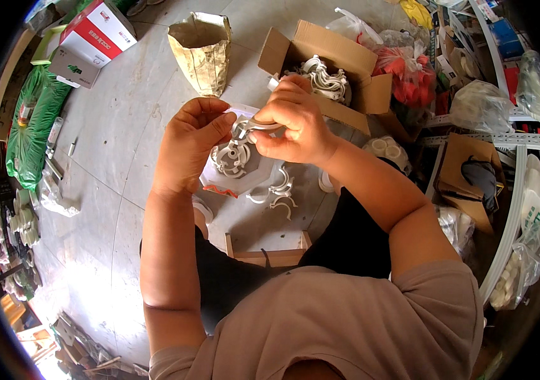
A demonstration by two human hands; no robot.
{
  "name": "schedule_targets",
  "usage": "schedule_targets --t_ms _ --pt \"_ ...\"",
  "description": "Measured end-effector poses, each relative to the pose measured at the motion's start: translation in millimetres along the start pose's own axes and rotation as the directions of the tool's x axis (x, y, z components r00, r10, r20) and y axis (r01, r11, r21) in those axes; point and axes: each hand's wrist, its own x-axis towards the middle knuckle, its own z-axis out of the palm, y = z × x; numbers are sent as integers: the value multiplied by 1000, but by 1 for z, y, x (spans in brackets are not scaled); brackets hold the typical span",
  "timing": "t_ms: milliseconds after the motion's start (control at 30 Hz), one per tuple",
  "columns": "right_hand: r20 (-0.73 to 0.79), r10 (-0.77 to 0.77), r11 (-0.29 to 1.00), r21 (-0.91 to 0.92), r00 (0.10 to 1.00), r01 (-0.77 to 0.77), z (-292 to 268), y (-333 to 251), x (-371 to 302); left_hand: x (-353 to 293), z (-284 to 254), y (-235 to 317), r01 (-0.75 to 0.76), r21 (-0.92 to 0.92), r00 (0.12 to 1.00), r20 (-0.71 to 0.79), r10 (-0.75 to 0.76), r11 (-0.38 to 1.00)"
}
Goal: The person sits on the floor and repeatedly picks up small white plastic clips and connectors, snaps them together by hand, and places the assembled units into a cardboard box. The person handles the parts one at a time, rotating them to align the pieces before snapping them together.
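Far left, a green sack [32, 120] slumped along the floor, lower end lost in the dark rim. Beyond it, a red-and-white carton [96, 31], partly cut off at the top edge. Contents of both hidden.

Further right, a crumpled paper bag [201, 50] standing open-mouthed on the grey floor [118, 114]; inside impossible to make out.

Centre now: left hand [191, 142] curled, fingertips pinched on the left side of a white plastic pipe clip [252, 126]. Right hand [292, 123] closed over the same clip from the right, thumb and fingers clamped; most of the clip buried under the fingers. Held above a white tray [225, 183] carrying more clips, count unclear. Loose clips [276, 193] on the floor just right of the tray.

Near, a wooden stool frame [267, 253], half hidden by knees.

Far right of the hands, an open cardboard box [352, 63], white clips piled inside. Further right, clear bags [482, 104] and metal shelving [517, 190], contents blurred, bending into the rim.
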Motion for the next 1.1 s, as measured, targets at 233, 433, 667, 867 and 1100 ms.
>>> schedule_targets --t_ms 233,433,667,867,1100 --pt "3 49 998 42 999 -49 1 -3 0 -1 1 -6 -101 -118 994 28 105 988" --pt "270 511 594 575 816 -562 0 -11 -7 -9 8 -9 -289 -70 957 5 290 955" --pt "444 612 8 824 654 -567 10 -13 -9 -11 23 -9 -478 -22 878 -51 476 878" --pt "631 458 -349 776 627 -526 2 -7 -10 -9 33 -14 -721 192 680 7 733 666" --pt "446 565 240 716 694 -656 -10 -10 -5 -7 26 -10 -409 165 908 -23 419 897"
